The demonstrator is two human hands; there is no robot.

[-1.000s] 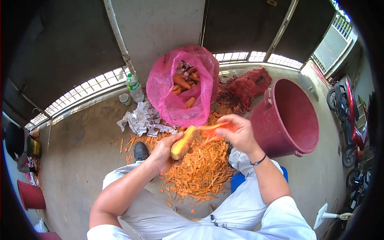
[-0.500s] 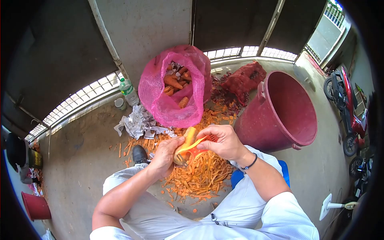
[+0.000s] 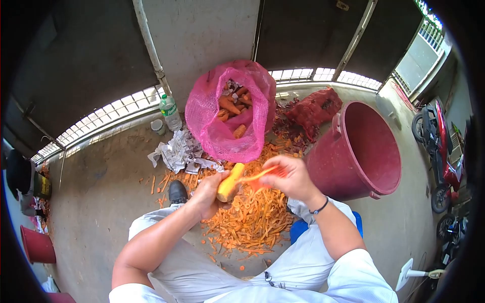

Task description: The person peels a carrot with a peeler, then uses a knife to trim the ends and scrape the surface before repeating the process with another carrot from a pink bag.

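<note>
My left hand (image 3: 209, 194) is wrapped round a thick carrot (image 3: 231, 183), peeled to bright yellow-orange on its upper part, with a browner lower end. Close by on the right, my right hand (image 3: 290, 178) is closed on an orange peeler (image 3: 262, 178), blurred by motion, its front end reaching to the side of the carrot. Beneath both hands, a broad heap of carrot peelings (image 3: 247, 217) covers the floor between my legs.
Ahead stands an open pink mesh sack (image 3: 212, 129) of carrots, beside crumpled paper (image 3: 177, 151) and a plastic bottle (image 3: 170, 113). A large maroon bin (image 3: 336, 164) tilts at the right, near a red mesh sack (image 3: 316, 113). Motorbikes (image 3: 437, 146) line the far right.
My right hand has moved right and slightly outward with the peeler, away from the carrot's lower end. The carrot's lower end has turned in my left hand, and the camera view has shifted slightly.
</note>
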